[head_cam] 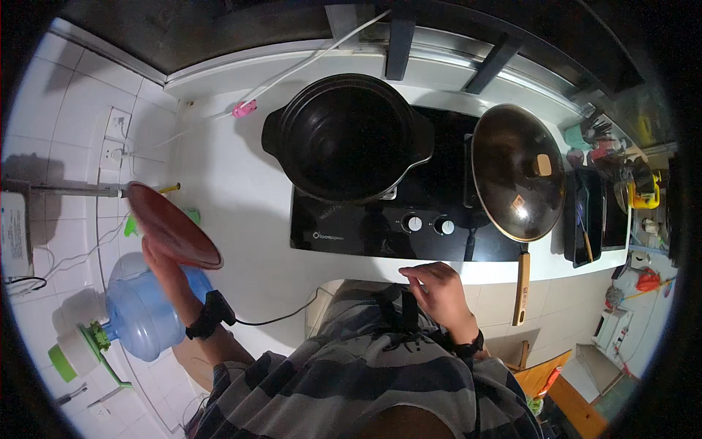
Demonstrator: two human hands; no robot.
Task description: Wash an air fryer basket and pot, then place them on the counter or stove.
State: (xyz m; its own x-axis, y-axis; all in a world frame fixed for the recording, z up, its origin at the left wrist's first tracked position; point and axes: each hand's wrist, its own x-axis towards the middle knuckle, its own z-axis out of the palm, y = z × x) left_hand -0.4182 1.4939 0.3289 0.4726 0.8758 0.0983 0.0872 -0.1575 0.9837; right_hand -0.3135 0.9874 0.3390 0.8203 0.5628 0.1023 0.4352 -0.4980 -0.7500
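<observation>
At the left, my left hand (159,258) holds a reddish-brown round lid (174,226) from below, tilted above the white counter; most of the fingers are hidden behind it. My right hand (436,285) hangs in front of the counter's edge, empty, its fingers loosely bent. A large black two-handled pot (348,137), uncovered, stands on the left side of the black glass gas stove (340,230). To its right is a frying pan with a wooden handle (522,288), covered by a glass lid (510,181). Two control knobs (430,224) are on the stove's front.
A large blue water bottle (148,313) lies beside the counter at the left. A white cable (307,60) with a pink clip (244,108) crosses the back left. Right of the pan stands a black tray (576,247) with utensils. Wall sockets (113,142) are at the left.
</observation>
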